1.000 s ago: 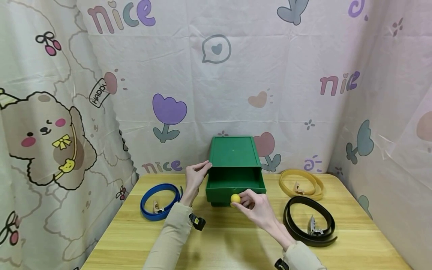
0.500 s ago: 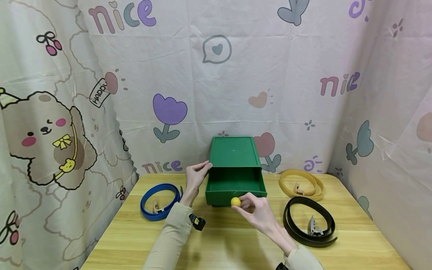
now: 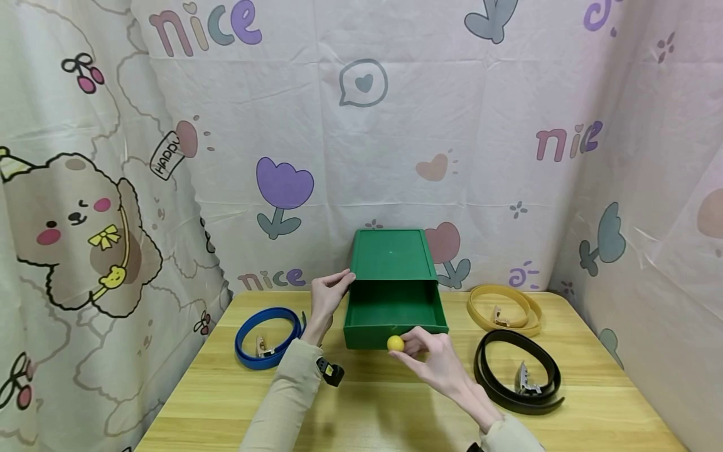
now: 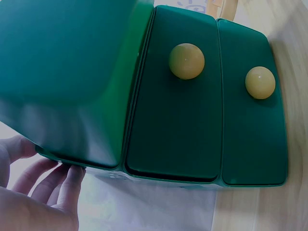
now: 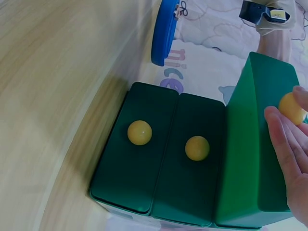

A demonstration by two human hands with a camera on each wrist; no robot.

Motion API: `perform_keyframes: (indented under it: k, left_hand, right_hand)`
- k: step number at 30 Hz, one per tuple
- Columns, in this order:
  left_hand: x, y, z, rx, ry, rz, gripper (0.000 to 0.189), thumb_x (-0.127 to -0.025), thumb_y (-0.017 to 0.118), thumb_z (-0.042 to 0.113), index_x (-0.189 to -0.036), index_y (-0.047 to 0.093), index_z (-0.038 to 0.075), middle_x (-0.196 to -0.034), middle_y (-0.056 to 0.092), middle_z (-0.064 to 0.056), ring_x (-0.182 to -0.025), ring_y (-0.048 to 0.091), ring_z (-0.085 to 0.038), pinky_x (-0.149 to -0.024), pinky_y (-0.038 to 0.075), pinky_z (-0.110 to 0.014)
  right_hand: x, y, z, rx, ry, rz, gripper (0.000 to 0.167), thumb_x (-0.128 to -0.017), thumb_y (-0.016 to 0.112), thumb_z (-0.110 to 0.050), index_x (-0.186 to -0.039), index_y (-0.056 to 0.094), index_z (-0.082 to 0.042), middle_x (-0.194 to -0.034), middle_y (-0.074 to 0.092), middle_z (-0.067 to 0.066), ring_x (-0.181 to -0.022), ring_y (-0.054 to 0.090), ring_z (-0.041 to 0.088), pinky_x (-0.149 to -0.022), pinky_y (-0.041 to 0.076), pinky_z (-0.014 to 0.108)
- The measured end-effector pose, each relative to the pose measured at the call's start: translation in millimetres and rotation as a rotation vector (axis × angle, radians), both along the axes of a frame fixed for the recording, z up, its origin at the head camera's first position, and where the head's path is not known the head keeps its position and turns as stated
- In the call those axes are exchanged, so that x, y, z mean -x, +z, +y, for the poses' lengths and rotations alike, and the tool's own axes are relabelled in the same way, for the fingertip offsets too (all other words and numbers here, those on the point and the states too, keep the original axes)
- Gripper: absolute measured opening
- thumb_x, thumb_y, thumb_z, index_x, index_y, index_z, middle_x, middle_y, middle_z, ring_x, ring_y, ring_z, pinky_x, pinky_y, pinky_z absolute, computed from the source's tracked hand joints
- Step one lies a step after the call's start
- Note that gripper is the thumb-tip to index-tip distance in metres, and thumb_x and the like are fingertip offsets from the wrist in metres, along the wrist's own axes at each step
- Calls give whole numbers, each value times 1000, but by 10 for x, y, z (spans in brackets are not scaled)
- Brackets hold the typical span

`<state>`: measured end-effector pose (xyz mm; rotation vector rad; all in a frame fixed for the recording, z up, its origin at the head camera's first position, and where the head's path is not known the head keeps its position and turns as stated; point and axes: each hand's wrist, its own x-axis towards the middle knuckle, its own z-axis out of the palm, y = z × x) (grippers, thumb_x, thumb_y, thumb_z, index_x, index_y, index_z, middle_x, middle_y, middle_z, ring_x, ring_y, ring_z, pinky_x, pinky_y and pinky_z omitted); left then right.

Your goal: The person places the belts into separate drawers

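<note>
A small green drawer cabinet (image 3: 390,254) stands on the table with its top drawer (image 3: 367,339) pulled out; the inside of the drawer that shows is bare green. My right hand (image 3: 432,358) pinches the round yellow knob (image 3: 395,343) on that drawer's front between thumb and fingers. At the cabinet's left front edge, near the top corner, my left hand (image 3: 327,298) grips with bent fingers. Two lower drawers, the middle one (image 4: 178,120) and the bottom one (image 4: 252,139), sit closed below, each with a yellow knob.
Left of the cabinet lies a coiled blue belt (image 3: 243,348). To the right are a coiled yellow belt (image 3: 477,314) and, nearer, a coiled black belt (image 3: 486,380). A printed curtain (image 3: 361,157) hangs close behind the wooden table (image 3: 361,408).
My right hand has moved slightly toward me with the knob, and the top drawer has slid further out. The left hand has stayed at the cabinet's edge.
</note>
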<state>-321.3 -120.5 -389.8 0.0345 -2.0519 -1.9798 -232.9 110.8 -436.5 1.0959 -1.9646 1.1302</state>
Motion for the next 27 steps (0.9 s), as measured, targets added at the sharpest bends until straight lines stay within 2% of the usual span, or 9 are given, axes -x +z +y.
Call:
perform_keyframes:
  k: [11, 18, 21, 27]
  left_hand:
    - [8, -12, -9, 7, -2, -1, 31, -92, 75, 20, -117, 75, 2, -126, 71, -16, -115, 69, -29, -96, 57, -36]
    - [11, -14, -7, 11, -8, 6, 32, -92, 75, 21, -118, 75, 3, -127, 71, -15, -117, 68, -30, -98, 56, -38]
    - [10, -15, -6, 12, -8, 8, 32, -92, 74, 21, -118, 75, 3, -127, 70, -15, -117, 68, -30, -98, 56, -38]
    - [12, -17, -5, 16, -8, 7, 32, -92, 75, 22, -118, 75, 3, -127, 71, -15, -117, 68, -30, -98, 56, -38]
  right_hand:
    - [-12, -27, 23, -35, 1, 18, 19, -86, 80, -19, -92, 65, -9, -73, 76, -1, -61, 68, 0, -57, 54, 13]
    - [-46, -18, 26, -40, 7, 23, 20, -91, 75, -26, -93, 65, -9, -72, 75, -1, -61, 67, -2, -57, 53, 11]
    - [-62, -15, 26, -43, 5, 22, 19, -88, 78, -22, -93, 65, -9, -72, 75, -1, -61, 67, -1, -57, 52, 11]
    - [-77, -17, 19, -47, 7, 23, 25, -78, 85, -5, -93, 65, -8, -73, 76, 0, -60, 67, 0, -57, 53, 11]
